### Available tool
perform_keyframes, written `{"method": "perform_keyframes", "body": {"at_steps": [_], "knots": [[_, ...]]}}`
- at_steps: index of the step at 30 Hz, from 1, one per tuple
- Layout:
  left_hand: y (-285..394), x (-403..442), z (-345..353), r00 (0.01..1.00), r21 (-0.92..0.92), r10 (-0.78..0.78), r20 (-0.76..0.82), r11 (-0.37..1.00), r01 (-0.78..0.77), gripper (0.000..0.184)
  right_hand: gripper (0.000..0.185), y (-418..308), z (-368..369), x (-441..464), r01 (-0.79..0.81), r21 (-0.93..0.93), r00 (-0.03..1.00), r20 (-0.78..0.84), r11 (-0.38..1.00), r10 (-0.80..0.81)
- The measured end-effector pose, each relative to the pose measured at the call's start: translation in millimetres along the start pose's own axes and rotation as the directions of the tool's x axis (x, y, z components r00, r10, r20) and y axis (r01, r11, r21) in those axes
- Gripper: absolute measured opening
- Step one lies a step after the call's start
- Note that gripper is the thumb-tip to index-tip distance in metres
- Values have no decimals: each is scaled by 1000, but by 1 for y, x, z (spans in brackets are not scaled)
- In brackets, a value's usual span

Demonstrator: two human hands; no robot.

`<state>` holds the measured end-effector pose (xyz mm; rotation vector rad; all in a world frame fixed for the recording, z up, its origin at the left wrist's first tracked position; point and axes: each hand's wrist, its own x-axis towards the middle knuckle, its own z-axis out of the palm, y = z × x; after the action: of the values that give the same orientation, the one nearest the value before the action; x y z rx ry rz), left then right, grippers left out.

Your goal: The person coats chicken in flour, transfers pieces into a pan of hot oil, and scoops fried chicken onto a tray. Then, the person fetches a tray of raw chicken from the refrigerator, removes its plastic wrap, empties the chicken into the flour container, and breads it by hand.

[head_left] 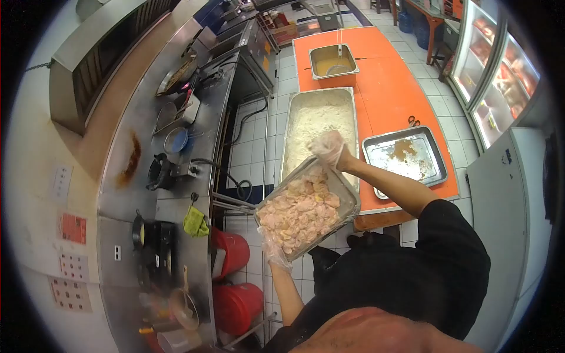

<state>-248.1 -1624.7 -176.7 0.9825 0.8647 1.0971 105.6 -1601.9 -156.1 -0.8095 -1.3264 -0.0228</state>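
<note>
A metal tray full of raw, pale pink meat pieces is held up in front of my body, near the orange table's close end. My left hand, in a clear plastic glove, grips its left near side. The right hand, gloved the same way, is closed at the tray's far corner, over the flour; its fingertips are partly hidden. Just beyond lies a long steel pan with white flour in it, its near end covered by the held tray.
On the orange table are a deep pan of yellowish liquid with a strainer, a wet steel tray and scissors. A steel cooking counter runs along the left, with red bins below. Glass-door fridges stand at right.
</note>
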Motion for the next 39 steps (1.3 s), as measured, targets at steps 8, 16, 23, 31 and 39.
{"method": "perform_keyframes", "body": {"at_steps": [8,16,23,31,39], "knots": [[-76,173,-82,978,256,23,206,964,-76,68,49,61,33,-103,-347,-147,832,-503,926,232],[-133,196,-78,928,298,160,335,917,-265,53,29,33,20,-210,66,-888,973,-45,455,-229],[-205,188,-65,935,532,84,343,803,-267,47,23,68,17,-277,-242,-827,822,103,508,560],[-250,166,-47,909,636,-133,395,753,-167,43,23,47,-26,-352,-449,-379,766,304,809,567],[-243,173,-1,862,721,-265,432,676,-153,44,37,44,-37,-343,-290,-585,819,258,758,513]]}}
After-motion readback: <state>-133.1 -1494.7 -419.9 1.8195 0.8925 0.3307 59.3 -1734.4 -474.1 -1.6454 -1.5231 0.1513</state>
